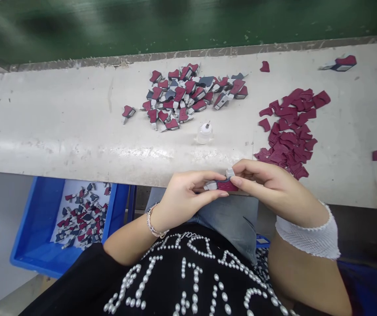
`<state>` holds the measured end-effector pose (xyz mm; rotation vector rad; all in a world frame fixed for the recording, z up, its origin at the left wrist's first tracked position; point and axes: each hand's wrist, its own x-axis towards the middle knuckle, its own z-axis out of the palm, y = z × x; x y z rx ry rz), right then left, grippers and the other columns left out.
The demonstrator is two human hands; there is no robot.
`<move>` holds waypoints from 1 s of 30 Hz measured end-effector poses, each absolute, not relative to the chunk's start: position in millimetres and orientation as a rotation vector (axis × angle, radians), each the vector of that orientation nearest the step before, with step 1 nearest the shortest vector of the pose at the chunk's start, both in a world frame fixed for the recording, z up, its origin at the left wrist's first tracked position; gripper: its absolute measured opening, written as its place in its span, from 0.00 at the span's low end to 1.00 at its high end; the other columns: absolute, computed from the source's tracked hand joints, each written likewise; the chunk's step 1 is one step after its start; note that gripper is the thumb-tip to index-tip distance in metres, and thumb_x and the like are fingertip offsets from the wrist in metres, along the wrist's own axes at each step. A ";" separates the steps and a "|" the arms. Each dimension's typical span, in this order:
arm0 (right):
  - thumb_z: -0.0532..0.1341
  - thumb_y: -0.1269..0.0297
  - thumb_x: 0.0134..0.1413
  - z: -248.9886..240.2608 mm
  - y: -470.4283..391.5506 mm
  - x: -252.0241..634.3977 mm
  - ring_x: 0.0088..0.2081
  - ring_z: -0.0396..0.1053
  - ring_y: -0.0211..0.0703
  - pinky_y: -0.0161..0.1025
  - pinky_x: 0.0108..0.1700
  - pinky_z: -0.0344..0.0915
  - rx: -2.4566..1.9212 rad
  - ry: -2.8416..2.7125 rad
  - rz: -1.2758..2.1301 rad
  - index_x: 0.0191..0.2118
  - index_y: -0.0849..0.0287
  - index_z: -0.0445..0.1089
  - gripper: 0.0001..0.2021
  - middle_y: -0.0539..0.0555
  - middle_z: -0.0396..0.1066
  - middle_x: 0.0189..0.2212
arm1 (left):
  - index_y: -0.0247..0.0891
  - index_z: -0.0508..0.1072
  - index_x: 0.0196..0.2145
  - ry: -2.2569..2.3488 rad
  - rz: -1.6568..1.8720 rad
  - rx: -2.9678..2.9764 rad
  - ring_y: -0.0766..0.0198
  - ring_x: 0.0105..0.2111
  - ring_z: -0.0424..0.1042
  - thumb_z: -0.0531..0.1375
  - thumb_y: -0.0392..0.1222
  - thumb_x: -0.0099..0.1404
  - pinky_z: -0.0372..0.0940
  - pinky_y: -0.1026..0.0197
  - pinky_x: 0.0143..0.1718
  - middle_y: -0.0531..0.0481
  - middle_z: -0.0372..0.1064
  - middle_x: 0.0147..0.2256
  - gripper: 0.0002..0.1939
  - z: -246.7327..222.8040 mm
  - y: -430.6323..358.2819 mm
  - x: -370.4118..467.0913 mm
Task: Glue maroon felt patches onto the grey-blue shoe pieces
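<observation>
A small plastic part (227,186) with a dark red face, a dark grey edge and light grey ends is held between my two hands, just off the table's front edge. My left hand (188,191) pinches its left end between thumb and fingers. At the right end, the thumb and index finger of my right hand (265,184) close on the same part; the fingertips cover some of it. Beyond the hands stands a small clear bottle (204,133) with a thin dark tip. A heap of loose dark red pieces (289,136) lies to the right of it.
Similar red and grey parts (181,94) are piled at the back middle of the white table (43,118). Single pieces lie apart, including a red and grey part (344,62) at the far right. A blue bin (37,228) with many parts stands below left. A green wall (188,26) bounds the back.
</observation>
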<state>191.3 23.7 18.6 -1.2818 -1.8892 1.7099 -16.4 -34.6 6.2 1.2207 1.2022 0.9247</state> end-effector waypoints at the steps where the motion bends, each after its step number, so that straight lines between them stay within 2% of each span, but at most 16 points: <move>1: 0.58 0.48 0.64 19.6 22.3 190.3 0.31 0.66 0.43 0.39 0.31 0.62 -1.296 -1.913 1.672 0.34 0.54 0.70 0.15 0.51 0.68 0.28 | 0.38 0.80 0.43 1.204 0.924 1.225 0.64 0.32 0.80 0.69 0.39 0.60 0.78 0.64 0.35 0.49 0.81 0.37 0.13 6.9 -34.3 -16.2; 6: 0.52 0.51 0.69 21.5 13.2 183.3 0.27 0.60 0.40 0.38 0.29 0.56 -1.335 -1.975 1.514 0.34 0.53 0.62 0.14 0.48 0.62 0.25 | 0.38 0.79 0.43 1.209 0.965 1.207 0.64 0.35 0.81 0.69 0.38 0.60 0.79 0.66 0.37 0.49 0.82 0.37 0.12 8.5 -33.4 -16.4; 9: 0.51 0.51 0.70 23.5 7.2 181.7 0.28 0.64 0.40 0.38 0.30 0.59 -1.301 -2.015 1.486 0.40 0.53 0.61 0.12 0.48 0.65 0.27 | 0.39 0.79 0.44 1.188 0.992 1.171 0.63 0.35 0.81 0.69 0.38 0.60 0.79 0.66 0.37 0.50 0.82 0.37 0.13 8.7 -33.4 -18.1; 12: 0.52 0.51 0.71 28.7 3.0 182.8 0.29 0.67 0.40 0.37 0.30 0.60 -1.269 -2.070 1.470 0.45 0.53 0.60 0.11 0.47 0.68 0.28 | 0.38 0.80 0.43 1.188 1.035 1.254 0.64 0.32 0.81 0.70 0.38 0.59 0.78 0.67 0.33 0.50 0.82 0.35 0.13 10.2 -33.3 -19.9; 16: 0.51 0.55 0.72 36.0 1.6 186.0 0.27 0.67 0.37 0.35 0.27 0.58 -1.235 -2.137 1.386 0.44 0.54 0.59 0.08 0.46 0.68 0.27 | 0.37 0.80 0.43 1.179 1.129 1.435 0.66 0.32 0.81 0.71 0.36 0.58 0.77 0.70 0.33 0.48 0.82 0.37 0.14 14.2 -32.8 -19.1; 21: 0.53 0.59 0.71 38.7 2.7 187.1 0.22 0.62 0.34 0.33 0.26 0.58 -1.148 -2.202 1.263 0.41 0.54 0.58 0.06 0.43 0.63 0.23 | 0.36 0.80 0.41 1.181 1.189 1.549 0.67 0.32 0.81 0.71 0.36 0.57 0.77 0.71 0.35 0.48 0.82 0.37 0.13 17.5 -32.9 -16.0; 25: 0.53 0.59 0.71 42.0 2.2 186.7 0.24 0.64 0.36 0.35 0.26 0.60 -1.153 -2.166 1.347 0.43 0.54 0.59 0.05 0.46 0.65 0.26 | 0.35 0.79 0.41 1.169 1.188 1.527 0.65 0.34 0.81 0.71 0.36 0.58 0.77 0.71 0.35 0.47 0.82 0.37 0.13 17.4 -33.1 -15.8; 30: 0.53 0.63 0.71 47.6 2.3 190.5 0.33 0.70 0.39 0.36 0.33 0.67 -1.056 -2.071 1.532 0.48 0.52 0.59 0.04 0.49 0.68 0.33 | 0.36 0.79 0.43 1.131 1.208 1.507 0.65 0.36 0.82 0.71 0.33 0.57 0.78 0.70 0.39 0.47 0.82 0.39 0.15 16.5 -34.8 -17.7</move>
